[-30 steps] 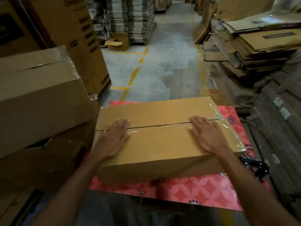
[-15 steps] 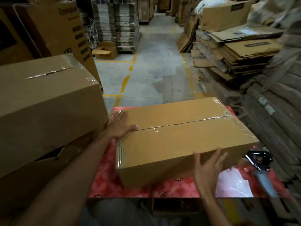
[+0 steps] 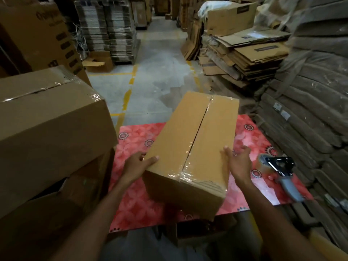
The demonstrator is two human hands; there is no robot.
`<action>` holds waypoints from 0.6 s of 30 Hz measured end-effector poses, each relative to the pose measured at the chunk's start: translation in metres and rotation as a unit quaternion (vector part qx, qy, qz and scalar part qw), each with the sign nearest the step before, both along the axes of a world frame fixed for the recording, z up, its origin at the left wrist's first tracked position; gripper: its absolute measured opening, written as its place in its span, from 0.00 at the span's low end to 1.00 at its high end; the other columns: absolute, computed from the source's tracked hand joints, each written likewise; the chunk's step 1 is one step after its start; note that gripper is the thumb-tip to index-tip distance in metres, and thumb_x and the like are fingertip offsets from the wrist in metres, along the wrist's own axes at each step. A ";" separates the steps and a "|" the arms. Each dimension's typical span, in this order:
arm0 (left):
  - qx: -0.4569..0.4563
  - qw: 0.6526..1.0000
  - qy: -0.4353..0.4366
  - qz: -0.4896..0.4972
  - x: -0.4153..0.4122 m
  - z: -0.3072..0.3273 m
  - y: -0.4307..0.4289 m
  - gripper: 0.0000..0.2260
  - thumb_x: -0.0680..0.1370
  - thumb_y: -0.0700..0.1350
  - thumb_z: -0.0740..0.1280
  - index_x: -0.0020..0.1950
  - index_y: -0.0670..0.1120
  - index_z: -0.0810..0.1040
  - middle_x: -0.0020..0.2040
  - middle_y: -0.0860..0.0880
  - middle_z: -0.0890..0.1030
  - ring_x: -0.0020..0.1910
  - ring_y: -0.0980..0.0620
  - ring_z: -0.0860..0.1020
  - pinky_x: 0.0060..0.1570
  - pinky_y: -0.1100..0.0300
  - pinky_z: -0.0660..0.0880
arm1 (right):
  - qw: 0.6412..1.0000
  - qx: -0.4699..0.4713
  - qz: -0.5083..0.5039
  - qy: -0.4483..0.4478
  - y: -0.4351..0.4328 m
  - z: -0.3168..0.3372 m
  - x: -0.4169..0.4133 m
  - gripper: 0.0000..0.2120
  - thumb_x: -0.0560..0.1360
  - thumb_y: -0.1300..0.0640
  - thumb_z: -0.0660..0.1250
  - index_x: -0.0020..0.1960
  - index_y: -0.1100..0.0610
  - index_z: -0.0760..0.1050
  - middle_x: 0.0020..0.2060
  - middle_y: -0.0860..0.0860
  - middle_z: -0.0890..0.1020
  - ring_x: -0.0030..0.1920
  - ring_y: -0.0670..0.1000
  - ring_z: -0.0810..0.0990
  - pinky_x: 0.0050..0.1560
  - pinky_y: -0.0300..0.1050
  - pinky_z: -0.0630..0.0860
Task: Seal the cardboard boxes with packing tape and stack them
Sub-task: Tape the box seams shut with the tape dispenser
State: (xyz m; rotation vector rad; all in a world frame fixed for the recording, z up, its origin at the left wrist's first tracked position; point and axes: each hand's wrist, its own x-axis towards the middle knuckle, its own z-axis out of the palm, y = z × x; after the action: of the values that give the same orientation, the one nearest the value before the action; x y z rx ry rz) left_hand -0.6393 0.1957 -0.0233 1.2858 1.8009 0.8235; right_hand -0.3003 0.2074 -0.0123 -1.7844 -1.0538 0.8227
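Head view, dim warehouse aisle.

Box [image 3: 180,147] sits mid-frame on the red patterned table [image 3: 135,187], long axis running away from me toward upper centre. Its near end hangs past the table's near edge. I cannot tell whether it rests flat or is partly lifted. Clear tape [image 3: 185,172] runs along the top seam and folds down over the near end, and more tape shows at the far end.

Left hand [image 3: 136,164]: grasping the box at its near left corner, thumb lying on the top face and fingers going down the left side.

Right hand [image 3: 238,162]: released, fingers spread and fairly straight, palm turned toward the box's right side. Thumb is at the top right edge. I cannot tell whether the palm is touching.

Tape gun [image 3: 280,168] lies on the table at lower right of the frame, just beside the right hand but apart from it, roll end toward the box and grey handle pointing to the lower right.

Left of frame: a bigger left box [image 3: 47,129], taped along its seam, sits on top of a lower box [image 3: 62,208], right against the table's left edge.

Upper right: flat cardboard [image 3: 250,51] in piles. The floor [image 3: 150,87] beyond the table is grey with yellow lines.
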 end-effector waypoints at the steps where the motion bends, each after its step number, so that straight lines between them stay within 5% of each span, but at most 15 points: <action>1: 0.006 0.998 -0.066 0.001 0.007 -0.006 -0.013 0.33 0.60 0.72 0.72 0.57 0.54 0.83 0.54 0.54 0.85 0.54 0.51 0.83 0.59 0.53 0.78 | 1.000 0.005 0.018 0.021 -0.010 0.005 -0.004 0.21 0.76 0.42 0.70 0.62 0.51 0.71 0.56 0.49 0.82 0.54 0.53 0.82 0.52 0.50 0.78; 3: 0.002 0.979 -0.195 0.051 0.021 -0.013 -0.030 0.30 0.60 0.65 0.76 0.59 0.54 0.83 0.56 0.52 0.86 0.57 0.49 0.83 0.60 0.47 0.78 | 0.995 0.007 0.064 0.071 -0.040 -0.003 -0.009 0.21 0.77 0.48 0.71 0.68 0.46 0.71 0.57 0.43 0.82 0.59 0.51 0.81 0.56 0.50 0.77; 5: -0.039 0.953 -0.283 0.103 0.029 -0.014 -0.041 0.34 0.60 0.59 0.80 0.64 0.53 0.80 0.60 0.49 0.83 0.59 0.45 0.80 0.53 0.36 0.79 | 0.986 -0.017 0.114 0.121 -0.072 -0.016 -0.012 0.34 0.74 0.48 0.73 0.76 0.37 0.62 0.68 0.42 0.75 0.67 0.52 0.75 0.64 0.58 0.73; 8: -0.023 0.951 -0.287 0.115 0.040 0.004 -0.051 0.34 0.62 0.53 0.82 0.66 0.52 0.78 0.60 0.48 0.82 0.59 0.44 0.80 0.43 0.39 0.82 | 0.977 -0.034 0.122 0.173 -0.089 -0.022 -0.010 0.49 0.66 0.49 0.77 0.75 0.27 0.52 0.78 0.44 0.63 0.73 0.59 0.69 0.63 0.78 0.69; 10: 0.027 0.953 -0.274 0.124 0.045 0.030 -0.052 0.30 0.66 0.49 0.81 0.66 0.51 0.77 0.59 0.49 0.82 0.57 0.45 0.80 0.34 0.50 0.80 | 0.965 -0.021 0.125 0.230 -0.083 -0.008 -0.005 0.47 0.65 0.55 0.77 0.74 0.29 0.58 0.73 0.44 0.71 0.69 0.62 0.74 0.58 0.77 0.74; 13: 0.097 0.961 -0.233 0.112 0.043 0.091 -0.052 0.40 0.59 0.56 0.82 0.69 0.49 0.77 0.61 0.46 0.82 0.55 0.45 0.81 0.27 0.56 0.75 | 0.951 0.039 0.162 0.260 -0.077 0.039 -0.004 0.40 0.70 0.60 0.75 0.73 0.33 0.64 0.67 0.45 0.77 0.62 0.59 0.79 0.49 0.62 0.81; 16: 0.177 0.953 -0.211 0.128 0.027 0.173 -0.064 0.27 0.62 0.54 0.82 0.60 0.50 0.83 0.56 0.49 0.84 0.55 0.45 0.81 0.32 0.53 0.79 | 0.933 0.138 0.211 0.258 -0.070 0.104 -0.017 0.36 0.74 0.57 0.74 0.73 0.34 0.65 0.66 0.44 0.78 0.61 0.56 0.81 0.44 0.54 0.82; 18: 0.232 0.943 -0.201 0.131 0.016 0.226 -0.079 0.16 0.68 0.51 0.80 0.54 0.52 0.84 0.52 0.51 0.85 0.54 0.48 0.81 0.42 0.45 0.82 | 0.922 0.190 0.234 0.244 -0.068 0.149 -0.037 0.38 0.70 0.48 0.78 0.74 0.35 0.63 0.70 0.45 0.75 0.66 0.56 0.78 0.53 0.62 0.82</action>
State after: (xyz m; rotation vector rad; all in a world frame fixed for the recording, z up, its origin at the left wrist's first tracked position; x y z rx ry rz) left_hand -0.6233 0.1170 0.2029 1.0557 1.5065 1.6090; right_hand -0.3371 0.1395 0.1363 -0.9357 -1.2085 1.1817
